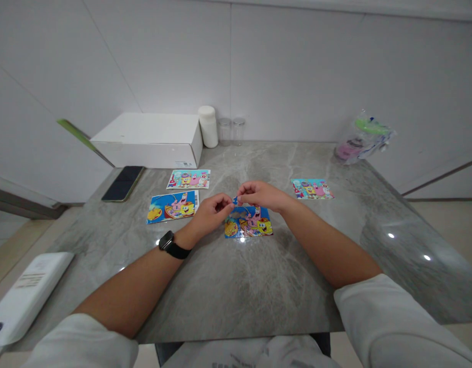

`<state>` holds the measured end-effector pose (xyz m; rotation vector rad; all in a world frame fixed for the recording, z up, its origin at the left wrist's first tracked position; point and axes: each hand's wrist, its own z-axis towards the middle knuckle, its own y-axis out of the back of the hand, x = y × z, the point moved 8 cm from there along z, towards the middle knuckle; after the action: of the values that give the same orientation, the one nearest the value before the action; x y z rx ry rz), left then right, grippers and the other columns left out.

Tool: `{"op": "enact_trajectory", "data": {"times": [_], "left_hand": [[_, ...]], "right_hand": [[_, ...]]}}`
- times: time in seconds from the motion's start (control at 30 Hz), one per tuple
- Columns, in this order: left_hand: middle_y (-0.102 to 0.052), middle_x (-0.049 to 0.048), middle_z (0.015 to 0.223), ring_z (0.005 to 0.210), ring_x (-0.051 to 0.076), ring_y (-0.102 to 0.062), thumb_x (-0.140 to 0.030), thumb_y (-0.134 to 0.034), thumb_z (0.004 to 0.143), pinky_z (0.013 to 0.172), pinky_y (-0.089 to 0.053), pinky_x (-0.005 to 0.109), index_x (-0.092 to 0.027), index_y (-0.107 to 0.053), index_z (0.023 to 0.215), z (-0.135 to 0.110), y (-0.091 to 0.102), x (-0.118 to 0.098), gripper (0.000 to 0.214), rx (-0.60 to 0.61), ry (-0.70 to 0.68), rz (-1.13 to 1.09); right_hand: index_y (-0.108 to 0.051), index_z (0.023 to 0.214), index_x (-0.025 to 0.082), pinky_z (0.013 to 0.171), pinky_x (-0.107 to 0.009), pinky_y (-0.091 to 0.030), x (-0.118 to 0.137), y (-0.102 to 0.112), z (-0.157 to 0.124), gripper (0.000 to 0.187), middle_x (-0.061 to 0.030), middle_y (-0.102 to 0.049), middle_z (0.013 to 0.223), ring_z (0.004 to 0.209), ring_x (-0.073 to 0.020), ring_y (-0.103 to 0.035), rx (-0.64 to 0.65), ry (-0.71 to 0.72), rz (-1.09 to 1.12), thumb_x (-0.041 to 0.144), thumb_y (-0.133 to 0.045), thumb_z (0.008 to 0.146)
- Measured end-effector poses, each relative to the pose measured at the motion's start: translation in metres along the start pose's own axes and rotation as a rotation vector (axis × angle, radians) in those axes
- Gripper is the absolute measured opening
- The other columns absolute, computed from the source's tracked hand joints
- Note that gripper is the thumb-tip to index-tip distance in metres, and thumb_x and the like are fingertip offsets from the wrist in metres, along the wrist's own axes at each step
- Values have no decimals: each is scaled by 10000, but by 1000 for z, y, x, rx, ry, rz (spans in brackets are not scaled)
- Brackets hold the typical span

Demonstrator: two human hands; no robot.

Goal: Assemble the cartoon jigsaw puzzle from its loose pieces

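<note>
My left hand (210, 213) and my right hand (263, 196) meet over the middle of the table. Between their pinched fingertips is a small blue puzzle piece (235, 201), partly covered by the fingers. Just below it lies a cartoon jigsaw puzzle (248, 225), flat on the table, showing a yellow and a pink figure on blue. Its upper edge is partly hidden by my hands. Left of my left hand rests a card (170, 207) with the same picture. Behind that is a light blue cartoon card (188, 179); a similar cartoon picture (312, 188) lies to the right.
A phone (123, 183) and a white box (147, 138) are at the back left. Beside the box stand a white bottle (208, 128) and two clear jars (232, 132). A bagged cup (360, 140) is back right, a white device (31, 294) front left.
</note>
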<state>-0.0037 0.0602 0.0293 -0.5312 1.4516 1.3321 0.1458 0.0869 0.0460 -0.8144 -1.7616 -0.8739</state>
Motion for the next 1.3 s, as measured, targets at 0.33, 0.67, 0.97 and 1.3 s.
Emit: {"op": "enact_trajectory", "data": {"times": [0.33,0.67,0.97,1.3], "left_hand": [[-571,-26,735,676,124,-500,-441,-577,986,642,-410,250,-183,-643,895,2,3,6,282,-21,-1,5],[-584,-22,726,681,131,-515,-417,-571,975,625,-402,245,-181,-647,876,2,0,2,267,24,-2,48],[-571,-29,719,668,125,-505,-424,-570,980,623,-394,246,-177,-653,878,3,0,8,279,20,-3,79],[-629,-14,805,718,137,-532,-457,-550,1005,674,-420,258,-186,-652,958,3,3,16,293,-27,15,82]], "right_hand": [[-669,821,177,559,-207,-403,-1,3,1,89,18,-691,725,620,-91,-556,-7,-11,-76,226,-724,772],[-664,832,181,585,-207,-418,-1,0,3,151,36,-658,710,653,-101,-565,15,46,-57,290,-742,761],[-687,889,169,642,-216,-468,-2,2,4,127,27,-701,745,677,-104,-612,57,67,-76,200,-720,771],[-707,986,180,683,-233,-531,-9,-7,6,257,16,-750,800,738,-135,-690,171,64,-79,241,-796,753]]}}
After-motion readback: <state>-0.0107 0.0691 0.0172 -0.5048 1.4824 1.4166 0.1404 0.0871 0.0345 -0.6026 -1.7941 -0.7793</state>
